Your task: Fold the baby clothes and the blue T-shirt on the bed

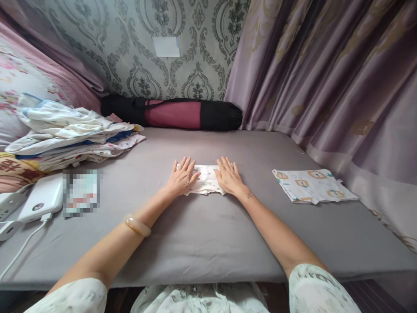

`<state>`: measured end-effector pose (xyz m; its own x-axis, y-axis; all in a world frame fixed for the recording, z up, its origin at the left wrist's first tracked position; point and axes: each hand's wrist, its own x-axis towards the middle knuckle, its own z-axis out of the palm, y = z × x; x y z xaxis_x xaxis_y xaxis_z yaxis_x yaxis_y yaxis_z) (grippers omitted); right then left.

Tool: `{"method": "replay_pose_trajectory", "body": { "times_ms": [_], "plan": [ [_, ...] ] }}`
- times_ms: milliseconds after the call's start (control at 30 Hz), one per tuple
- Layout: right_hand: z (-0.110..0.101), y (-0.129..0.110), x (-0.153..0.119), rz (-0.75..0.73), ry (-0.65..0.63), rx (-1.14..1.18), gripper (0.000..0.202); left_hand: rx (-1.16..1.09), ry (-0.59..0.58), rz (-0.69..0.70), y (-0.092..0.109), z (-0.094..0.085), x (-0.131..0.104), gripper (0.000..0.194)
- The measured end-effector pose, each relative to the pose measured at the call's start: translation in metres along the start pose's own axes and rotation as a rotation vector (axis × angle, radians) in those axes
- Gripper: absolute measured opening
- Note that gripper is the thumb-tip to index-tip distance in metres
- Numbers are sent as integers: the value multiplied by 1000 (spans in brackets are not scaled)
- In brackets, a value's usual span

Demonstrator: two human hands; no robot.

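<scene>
A small folded white cloth [206, 178] with a faint print lies at the middle of the grey-covered surface [208, 230]. My left hand [183, 176] rests flat on its left end, fingers spread and pointing away from me. On the right end lies my right hand [229, 174], also flat with the fingers apart. The middle of the cloth shows between the two hands, and its near edge looks slightly wavy. Neither hand grips anything.
At the right lies a folded white cloth with orange prints [306, 187]. A pile of clothes [71, 130] is at the left, with a white power bank [44, 198] and a blurred packet [81, 193] nearer. A black and maroon bag [172, 114] lies along the back.
</scene>
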<state>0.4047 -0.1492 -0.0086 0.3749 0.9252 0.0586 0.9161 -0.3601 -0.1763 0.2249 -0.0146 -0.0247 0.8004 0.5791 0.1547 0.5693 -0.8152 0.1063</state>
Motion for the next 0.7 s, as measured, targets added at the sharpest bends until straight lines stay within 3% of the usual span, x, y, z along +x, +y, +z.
{"method": "replay_pose_trajectory", "body": {
  "times_ms": [167,333,567,700],
  "plan": [
    [15,3,2,72,-111,14,63,33,-114,-15,0,8,1,67],
    [14,4,3,82,-150,32,64,53,-122,-8,-4,8,2,65],
    [4,-14,1,-7,-30,34,62,35,-25,18,14,0,5,65],
    [15,-17,0,-24,-58,45,61,2,-66,89,17,7,4,64]
  ]
}}
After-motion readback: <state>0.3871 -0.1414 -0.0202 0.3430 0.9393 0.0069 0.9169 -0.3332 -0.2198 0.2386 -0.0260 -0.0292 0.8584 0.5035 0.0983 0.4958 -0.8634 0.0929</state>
